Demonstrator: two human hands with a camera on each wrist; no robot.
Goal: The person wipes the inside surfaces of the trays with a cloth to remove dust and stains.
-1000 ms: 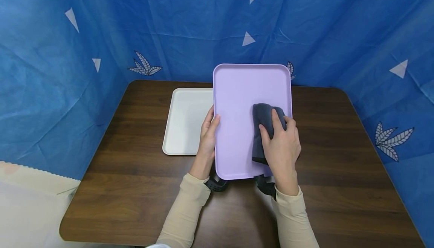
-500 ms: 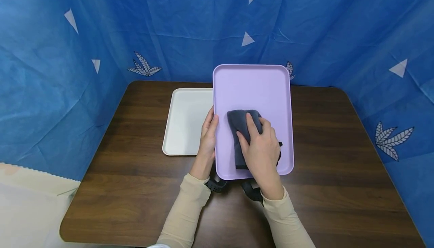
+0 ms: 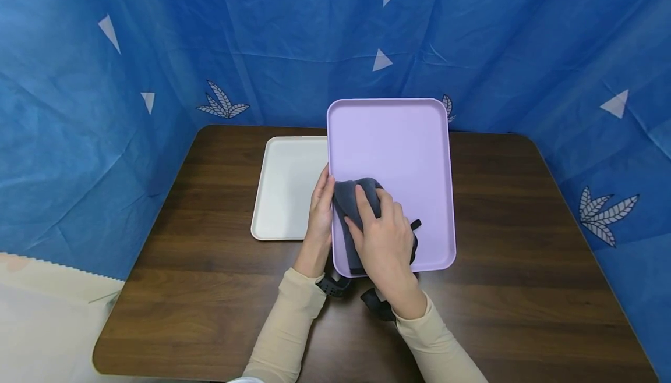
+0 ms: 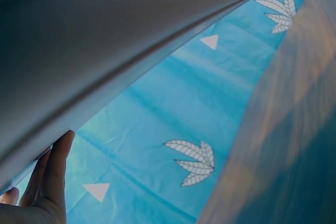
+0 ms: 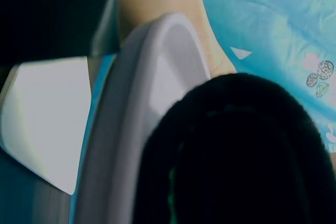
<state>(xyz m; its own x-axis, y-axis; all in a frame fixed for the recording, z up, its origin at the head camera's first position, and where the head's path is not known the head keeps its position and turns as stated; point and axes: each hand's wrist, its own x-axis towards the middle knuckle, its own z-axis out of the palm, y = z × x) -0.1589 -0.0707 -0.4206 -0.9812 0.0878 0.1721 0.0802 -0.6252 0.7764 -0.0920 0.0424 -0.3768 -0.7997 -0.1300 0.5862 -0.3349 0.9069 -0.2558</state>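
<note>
A lilac rectangular tray (image 3: 390, 144) is held up off the table, its inner face towards me. My left hand (image 3: 318, 217) grips its left edge. In the left wrist view, the fingers of that hand (image 4: 50, 184) lie against the tray's dark-looking underside (image 4: 131, 30). My right hand (image 3: 385, 243) holds a folded dark grey cloth (image 3: 346, 197) against the tray's lower left part, close to the left rim. Seen from the right wrist, the cloth (image 5: 236, 150) is a near-black roll beside the tray's rim (image 5: 131, 108); the right fingers are hidden there.
A white tray (image 3: 288, 191) lies on the brown wooden table (image 3: 524, 255), partly covered by the lilac one. Blue patterned curtain (image 3: 293, 34) surrounds the table at the back and sides. Black straps (image 3: 334, 286) sit at both wrists.
My right hand has slid the cloth leftwards and slightly down across the lilac tray, from its right side to its left rim. The left hand has stayed nearly still.
</note>
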